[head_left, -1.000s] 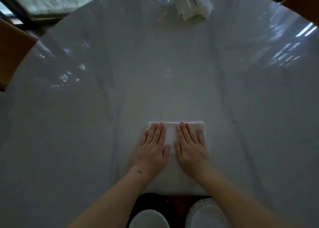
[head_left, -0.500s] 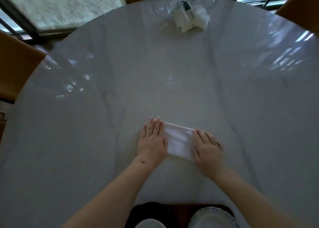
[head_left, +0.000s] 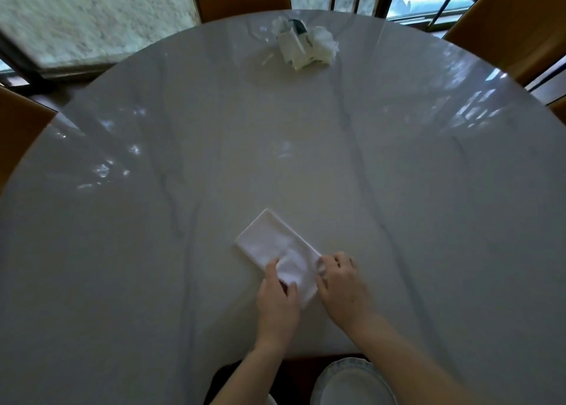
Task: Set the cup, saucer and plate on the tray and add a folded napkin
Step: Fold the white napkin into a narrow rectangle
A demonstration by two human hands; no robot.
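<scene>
Two hands grip the near end of the folded napkin [head_left: 277,248], lying diagonally toward the table's [head_left: 428,205] near edge: left hand [head_left: 277,306] and right hand [head_left: 343,285] pinching it. Plate [head_left: 352,383] at near edge.

Round marble-look table [head_left: 183,220] seen from above. Folded white napkin [head_left: 269,242] lying diagonally near the front edge, its near end pinched between left hand [head_left: 277,302] and right hand [head_left: 341,285]. White plate [head_left: 352,386] at the bottom edge, on what may be a dark tray [head_left: 294,374]. Crumpled white packet [head_left: 303,46] at the far side. Brown chair backs [head_left: 514,21] around the rim.
</scene>
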